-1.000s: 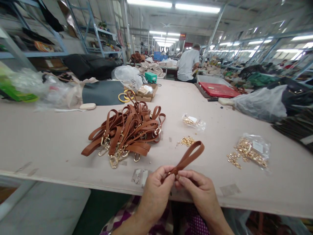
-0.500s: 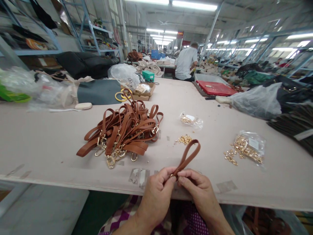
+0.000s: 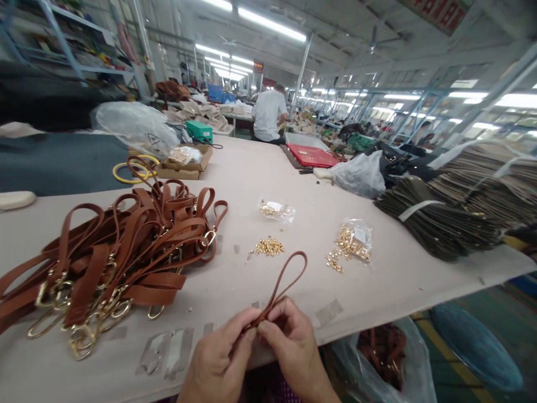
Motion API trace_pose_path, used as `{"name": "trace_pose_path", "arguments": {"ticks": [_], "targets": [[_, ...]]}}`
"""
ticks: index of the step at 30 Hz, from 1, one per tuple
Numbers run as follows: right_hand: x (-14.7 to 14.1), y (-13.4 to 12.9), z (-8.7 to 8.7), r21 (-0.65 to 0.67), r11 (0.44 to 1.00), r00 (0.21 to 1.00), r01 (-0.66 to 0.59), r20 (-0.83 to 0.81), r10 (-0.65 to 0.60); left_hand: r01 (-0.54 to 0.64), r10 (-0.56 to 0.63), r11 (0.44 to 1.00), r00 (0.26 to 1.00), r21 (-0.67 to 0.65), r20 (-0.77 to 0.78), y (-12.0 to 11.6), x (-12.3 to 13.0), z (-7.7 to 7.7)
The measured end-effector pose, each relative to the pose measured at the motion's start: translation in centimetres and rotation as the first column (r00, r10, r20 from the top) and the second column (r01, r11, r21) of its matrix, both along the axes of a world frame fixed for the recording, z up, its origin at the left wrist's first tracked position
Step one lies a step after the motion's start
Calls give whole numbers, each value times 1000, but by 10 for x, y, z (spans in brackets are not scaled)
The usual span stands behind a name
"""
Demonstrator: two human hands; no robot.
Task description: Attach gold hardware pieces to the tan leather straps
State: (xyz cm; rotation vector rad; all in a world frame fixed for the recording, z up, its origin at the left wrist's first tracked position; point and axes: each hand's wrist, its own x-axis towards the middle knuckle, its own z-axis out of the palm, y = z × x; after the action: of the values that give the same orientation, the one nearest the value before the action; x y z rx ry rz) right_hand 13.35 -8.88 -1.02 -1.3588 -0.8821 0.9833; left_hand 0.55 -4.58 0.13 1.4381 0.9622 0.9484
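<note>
Between my two hands, near the table's front edge, is a brown leather strap (image 3: 274,294) whose end is bent into an upright loop. My left hand (image 3: 226,350) pinches the strap below the loop. Right beside it, the fingertips of my right hand (image 3: 289,336) also press on the strap's base. My fingers hide whatever lies where they meet. To the left lies a big heap of similar brown straps (image 3: 138,246) with gold clasps. Beyond my hands are a small pile of gold metal fittings (image 3: 269,247) and a clear bag of gold pieces (image 3: 354,240) spilling out.
Another small bag (image 3: 276,209) lies farther back. Stacked dark pieces (image 3: 436,218) stand at the right edge. A cardboard box (image 3: 184,165), yellow rings (image 3: 134,169) and a red tray (image 3: 312,155) are farther off. Below the table hangs a plastic bag (image 3: 415,358) with brown pieces. A person (image 3: 268,115) sits beyond.
The view has turned to the right, so the strap heap shows larger at left and the dark stacks show more. The loop looks narrower and tilted; both hands still pinch the strap.
</note>
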Motion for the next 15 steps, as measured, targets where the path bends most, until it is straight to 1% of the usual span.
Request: {"name": "trace_pose_path", "arguments": {"ticks": [2,3,4,5,6,7,8,9,10,11,12,15], "targets": [[12,-1,2,-28,1000,994,14,111,-11,75,-74,993,997,-90,18,5,6,2],[23,-1,3,-37,999,981,34,193,-26,109,-104,983,994,-150,42,7,8,2],[39,-2,3,-35,996,951,77,304,-63,138,-125,968,990,-209,72,10,9,1],[58,-4,3,-19,989,881,147,457,-122,156,-134,953,986,-259,103,13,9,-1],[79,-7,2,12,973,762,231,619,-188,170,-138,939,982,-298,126,16,8,-4],[101,-10,0,56,947,602,315,760,-245,182,-144,928,980,-326,136,19,7,-8],[124,-13,-2,95,921,428,379,864,-265,187,-148,918,980,-349,134,22,5,-13],[144,-15,-4,114,904,323,412,909,-262,180,-147,912,982,-368,118,24,2,-18],[162,-17,-6,123,895,242,428,939,-245,166,-141,910,986,-380,92,26,0,-22],[176,-19,-8,117,896,203,427,954,-221,153,-139,910,988,-386,62,27,-2,-25],[187,-19,-10,106,903,183,417,963,-198,143,-140,910,989,-389,36,27,-3,-27],[199,-17,-13,80,927,99,365,987,-124,113,-130,916,991,-385,-19,27,-3,-24]]}}
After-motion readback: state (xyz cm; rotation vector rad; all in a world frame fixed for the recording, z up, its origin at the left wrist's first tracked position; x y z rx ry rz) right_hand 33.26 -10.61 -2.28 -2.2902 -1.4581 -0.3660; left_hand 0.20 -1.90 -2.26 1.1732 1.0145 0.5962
